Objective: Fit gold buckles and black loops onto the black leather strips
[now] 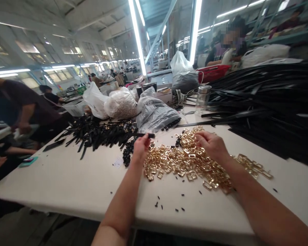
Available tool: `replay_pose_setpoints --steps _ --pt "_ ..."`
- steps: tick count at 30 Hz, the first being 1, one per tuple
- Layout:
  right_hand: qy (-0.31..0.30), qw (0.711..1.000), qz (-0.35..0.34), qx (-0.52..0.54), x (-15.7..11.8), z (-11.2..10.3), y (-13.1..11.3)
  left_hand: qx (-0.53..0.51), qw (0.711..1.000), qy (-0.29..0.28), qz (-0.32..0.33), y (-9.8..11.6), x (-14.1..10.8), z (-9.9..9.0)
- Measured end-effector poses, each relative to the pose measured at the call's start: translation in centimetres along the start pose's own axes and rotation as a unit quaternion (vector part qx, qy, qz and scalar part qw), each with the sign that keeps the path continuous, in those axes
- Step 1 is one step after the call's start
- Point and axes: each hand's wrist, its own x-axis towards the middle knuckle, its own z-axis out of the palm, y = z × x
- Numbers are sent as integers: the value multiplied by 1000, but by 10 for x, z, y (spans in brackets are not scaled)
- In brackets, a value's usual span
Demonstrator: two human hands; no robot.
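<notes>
My left hand (141, 147) is closed on a short black strap (149, 135), which sticks out to the right past the fingertips. My right hand (212, 145) is at the upper right of a heap of gold-coloured metal buckles (174, 159), its thumb and fingers pinched together. Whatever sits between those fingertips is too small to make out. Small black loops (128, 152) lie in a pile beside my left wrist, and a few more lie among the buckles. Behind my left hand spreads a pile of black straps (100, 131), some with gold buckles on them.
Long black strips (267, 106) cover the table's right side. A grey plastic bag (156, 111), a glass jar (203, 99) and clear bags (122, 102) stand at the back. A phone (28, 162) lies near the left edge. Black scraps (179, 209) dot the front. People work nearby.
</notes>
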Motion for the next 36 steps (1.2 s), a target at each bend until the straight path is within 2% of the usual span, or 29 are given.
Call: replay_pose_setpoints --steps 2,4,6,7,8,10,14,16,19,21,23,26,30,33,36 --pt "41 997 -15 -60 1 -3 3 -16 999 33 16 36 21 -3" --pt "53 996 -4 -71 3 -5 6 -34 997 63 38 68 41 -6" --pt "64 995 12 -73 5 -8 10 -50 990 105 73 86 53 -9" --pt "71 995 20 -72 7 -9 12 -55 989 107 80 87 53 -10" --pt "77 994 28 -69 8 -10 14 -57 989 101 95 82 49 -10" --pt "87 994 41 -51 10 -12 17 -31 988 39 148 57 29 -9" --pt "95 994 50 -21 10 -11 22 66 978 -119 157 -26 -32 -4" --pt "96 994 46 -28 9 -9 23 150 952 -198 179 -60 -54 -2" --pt "90 995 39 -34 7 -6 23 274 878 -293 260 -88 -65 -4" --pt "83 996 34 -27 7 -4 22 329 834 -331 294 -97 -63 -7" --pt "76 996 34 -19 9 -5 21 357 812 -353 297 -101 -58 -9" --pt "61 997 44 -26 21 -10 21 371 803 -361 296 -104 -56 -10" --pt "11 994 63 -92 53 -28 31 387 796 -358 297 -104 -58 -7" --pt "-20 981 89 -173 72 -50 52 397 796 -355 290 -103 -59 -7" --pt "-28 956 136 -258 74 -75 78 399 800 -361 264 -102 -58 -7"
